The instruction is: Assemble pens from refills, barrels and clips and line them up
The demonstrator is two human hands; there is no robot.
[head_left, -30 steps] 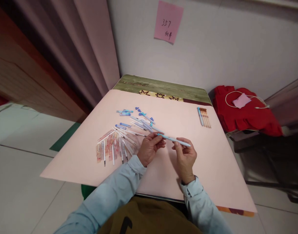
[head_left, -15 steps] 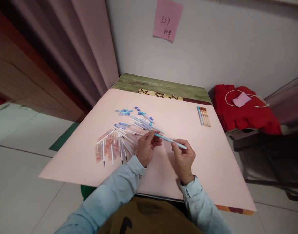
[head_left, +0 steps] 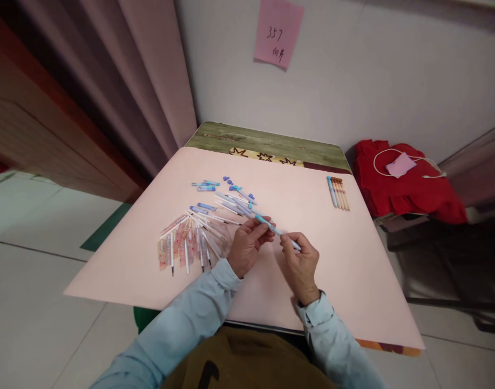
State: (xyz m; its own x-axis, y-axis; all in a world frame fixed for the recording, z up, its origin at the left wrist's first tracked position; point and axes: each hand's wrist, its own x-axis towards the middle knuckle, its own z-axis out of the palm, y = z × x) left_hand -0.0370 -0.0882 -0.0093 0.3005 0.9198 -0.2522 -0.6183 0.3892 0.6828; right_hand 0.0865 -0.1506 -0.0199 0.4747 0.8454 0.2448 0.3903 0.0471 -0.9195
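A light-blue pen [head_left: 276, 230] is held slanting between both hands above the table. My left hand [head_left: 249, 243] grips its bright-blue upper end. My right hand [head_left: 300, 262] pinches the paler lower end with thumb and fingers. Just beyond and left of my left hand lie loose blue pen barrels [head_left: 235, 205], blue caps or toppers [head_left: 230, 182] and short blue barrel pieces [head_left: 207, 188]. Nearer my left sleeve spread white refills [head_left: 187, 254] over pinkish clear barrel parts [head_left: 164, 254].
Pale pink paper [head_left: 344, 281] covers the table. At its far right lies a row of whole pens [head_left: 339, 193], one blue and several tan with brown tops. A red cloth [head_left: 417, 194] with a white cable is beyond the right edge. Curtain [head_left: 150, 65] hangs at left.
My right hand has drawn a little left and closer to my left hand along the pen. My left fingers have shifted slightly along the upper end. The loose parts look unmoved.
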